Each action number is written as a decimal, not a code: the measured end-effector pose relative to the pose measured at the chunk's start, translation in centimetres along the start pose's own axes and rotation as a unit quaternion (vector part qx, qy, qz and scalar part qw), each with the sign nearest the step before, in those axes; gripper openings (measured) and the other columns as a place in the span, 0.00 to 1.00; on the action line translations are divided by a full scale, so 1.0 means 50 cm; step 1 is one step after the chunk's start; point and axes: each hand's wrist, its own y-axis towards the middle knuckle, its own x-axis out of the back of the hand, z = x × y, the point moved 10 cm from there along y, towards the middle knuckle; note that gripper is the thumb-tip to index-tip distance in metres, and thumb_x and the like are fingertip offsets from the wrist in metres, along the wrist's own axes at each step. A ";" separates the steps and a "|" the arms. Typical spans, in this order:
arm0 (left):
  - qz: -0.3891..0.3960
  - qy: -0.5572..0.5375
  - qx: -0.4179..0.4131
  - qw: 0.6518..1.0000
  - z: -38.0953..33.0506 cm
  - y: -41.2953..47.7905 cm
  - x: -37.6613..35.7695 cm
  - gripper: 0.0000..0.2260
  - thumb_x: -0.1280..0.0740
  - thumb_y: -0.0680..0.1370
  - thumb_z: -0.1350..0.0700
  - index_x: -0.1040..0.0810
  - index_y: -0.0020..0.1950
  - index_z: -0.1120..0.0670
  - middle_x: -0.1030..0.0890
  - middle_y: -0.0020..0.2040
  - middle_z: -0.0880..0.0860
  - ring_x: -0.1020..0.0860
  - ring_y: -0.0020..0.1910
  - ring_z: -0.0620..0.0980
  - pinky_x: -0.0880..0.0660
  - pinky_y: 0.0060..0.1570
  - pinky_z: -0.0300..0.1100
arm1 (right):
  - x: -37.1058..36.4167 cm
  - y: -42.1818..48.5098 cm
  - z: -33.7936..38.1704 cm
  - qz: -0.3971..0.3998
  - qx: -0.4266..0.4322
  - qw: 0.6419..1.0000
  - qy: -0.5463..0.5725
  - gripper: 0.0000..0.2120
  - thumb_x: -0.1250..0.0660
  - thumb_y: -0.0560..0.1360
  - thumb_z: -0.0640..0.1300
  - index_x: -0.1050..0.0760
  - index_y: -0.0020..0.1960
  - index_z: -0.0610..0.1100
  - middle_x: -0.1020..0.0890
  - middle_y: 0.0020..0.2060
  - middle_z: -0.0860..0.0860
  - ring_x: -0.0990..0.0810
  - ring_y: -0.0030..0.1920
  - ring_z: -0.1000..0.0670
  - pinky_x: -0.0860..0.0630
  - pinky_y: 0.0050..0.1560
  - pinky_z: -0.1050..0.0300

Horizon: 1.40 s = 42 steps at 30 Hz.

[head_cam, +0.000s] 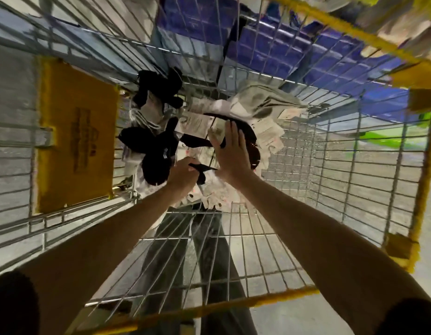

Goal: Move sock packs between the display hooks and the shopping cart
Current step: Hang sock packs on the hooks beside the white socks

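Two bare forearms (108, 238), dark sleeves (13, 303) at the lower corners, reach over the yellow rim (209, 308) into the cart (354, 180). Left hand (183, 176): fingers curled round the dark end of a white pack (213, 189). Right hand (231, 151): fingers straight and together, laid flat on a black pack (245, 132), gripping nothing. Both packs lie in the heap on the cart floor, among other black packs (156, 160) and a grey pack (260, 102). Step in hand, by appearance: taking packs out for the hooks, though stowing cannot be ruled out. The next move calls for a firm hold on the white pack and a lift clear of neighbouring tags. A yellow flap (76, 136) closes the left wall. Grey floor (294, 320) shows through the wire, and blue stock (342, 56) stands beyond. No hooks are in view.
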 end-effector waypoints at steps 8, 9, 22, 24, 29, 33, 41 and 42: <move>-0.004 -0.105 0.055 0.993 0.030 0.010 -0.014 0.10 0.34 0.70 0.65 0.21 0.46 0.53 0.21 0.38 0.55 0.24 0.36 0.54 0.31 0.28 0.37 | 0.008 0.013 -0.007 0.000 0.006 0.993 0.117 0.42 0.28 0.69 0.56 0.44 0.76 0.50 0.34 0.65 0.37 0.34 0.66 0.36 0.35 0.65 0.40; -0.010 -0.117 0.070 0.991 0.032 0.002 -0.009 0.10 0.35 0.71 0.66 0.21 0.45 0.53 0.22 0.35 0.54 0.25 0.32 0.51 0.31 0.26 0.34 | 0.006 0.012 -0.017 0.007 0.001 0.988 0.153 0.38 0.28 0.68 0.55 0.40 0.73 0.49 0.33 0.64 0.39 0.33 0.64 0.37 0.32 0.63 0.42; -0.125 -0.203 0.033 0.971 -0.039 -0.075 0.093 0.14 0.29 0.74 0.61 0.25 0.57 0.54 0.24 0.44 0.46 0.26 0.40 0.43 0.34 0.32 0.26 | -0.050 -0.147 -0.067 0.100 -0.229 0.685 0.685 0.17 0.37 0.76 0.29 0.29 0.64 0.33 0.20 0.54 0.35 0.20 0.47 0.44 0.22 0.45 0.62; -0.035 -0.249 0.069 0.965 -0.035 -0.084 0.062 0.20 0.27 0.75 0.54 0.28 0.63 0.53 0.24 0.49 0.46 0.26 0.50 0.47 0.30 0.47 0.30 | -0.039 -0.174 -0.051 0.112 -0.221 0.627 0.738 0.16 0.37 0.77 0.31 0.27 0.64 0.38 0.20 0.58 0.35 0.19 0.54 0.38 0.22 0.57 0.48; 0.219 -0.345 0.019 0.912 -0.069 -0.134 -0.017 0.27 0.24 0.70 0.44 0.24 0.67 0.49 0.17 0.60 0.51 0.20 0.61 0.52 0.24 0.59 0.50 | -0.006 -0.198 -0.006 0.136 -0.173 0.564 0.796 0.21 0.34 0.72 0.30 0.25 0.62 0.45 0.18 0.51 0.43 0.20 0.53 0.42 0.25 0.58 0.42; 0.164 -0.415 0.030 0.894 -0.051 -0.118 0.020 0.29 0.21 0.65 0.48 0.22 0.64 0.52 0.16 0.58 0.54 0.18 0.57 0.53 0.23 0.57 0.49 | 0.015 -0.197 0.026 0.180 -0.156 0.550 0.801 0.16 0.35 0.75 0.33 0.23 0.62 0.43 0.19 0.54 0.40 0.21 0.55 0.41 0.30 0.58 0.44; 0.044 -0.375 0.025 0.926 0.036 -0.069 0.138 0.32 0.20 0.63 0.55 0.26 0.65 0.52 0.17 0.56 0.53 0.18 0.56 0.53 0.21 0.56 0.52 | -0.002 -0.149 0.085 0.227 -0.151 0.671 0.689 0.17 0.45 0.84 0.52 0.25 0.63 0.43 0.18 0.51 0.45 0.18 0.51 0.44 0.23 0.52 0.54; 0.034 -0.350 0.016 0.936 0.042 -0.067 0.150 0.30 0.21 0.65 0.56 0.26 0.65 0.53 0.17 0.55 0.51 0.18 0.54 0.51 0.21 0.54 0.48 | -0.023 -0.136 0.057 0.183 -0.196 0.712 0.649 0.16 0.44 0.83 0.50 0.26 0.63 0.42 0.19 0.52 0.43 0.19 0.52 0.43 0.24 0.52 0.53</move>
